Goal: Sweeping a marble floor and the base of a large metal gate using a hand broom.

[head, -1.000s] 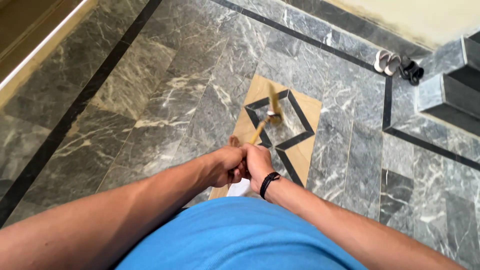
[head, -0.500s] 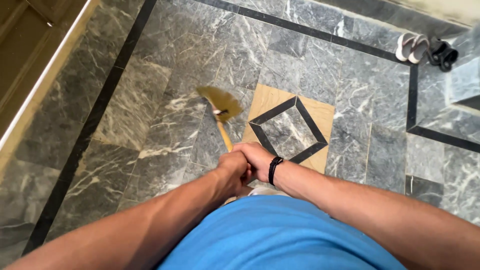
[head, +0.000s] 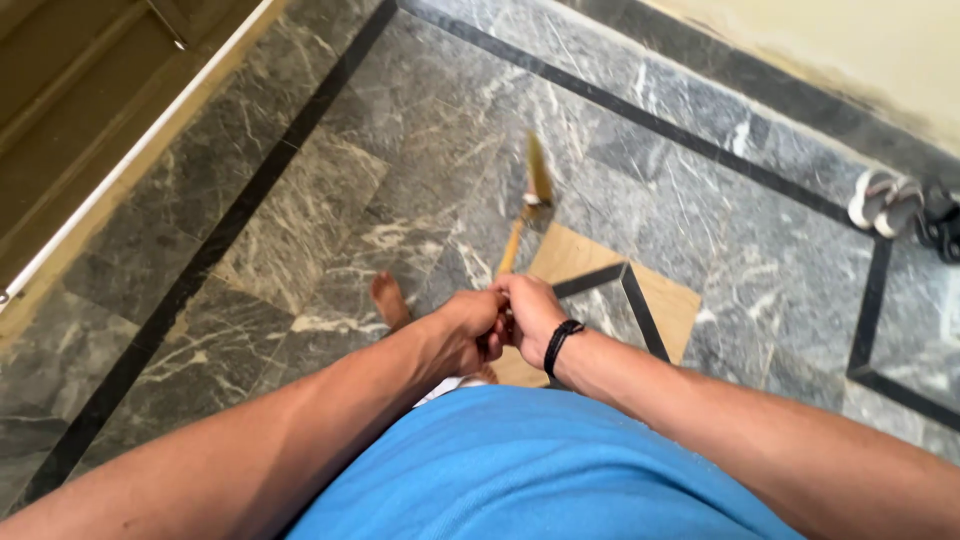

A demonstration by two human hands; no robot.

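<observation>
Head view first: your left hand (head: 462, 330) and right hand (head: 530, 315) are both closed tight around the near end of the broom (head: 522, 222), pressed against each other just above your blue shirt (head: 520, 470). A black braided band (head: 562, 345) circles your right wrist. The broom has a slim, yellowish wooden handle running up and away from your fists to a flat fan of straw bristles, seen edge-on and blurred, over the grey veined marble floor (head: 330, 180). That floor is polished, crossed by black strips, with a tan square inlay (head: 580, 255) framing a black diamond just beside the handle. Your bare foot (head: 390, 300) rests on the marble, left of your hands.

Half a second ago the bristles were spread wide off to the left of the inlay; they now point straight ahead, beyond its far corner, and the view has shifted so the inlay sits nearer you.

Pale sandals (head: 885, 202) and a dark pair (head: 942, 228) lie by the cream wall, the dark pair cut by the frame edge. Your fingers hide the handle's end.
</observation>
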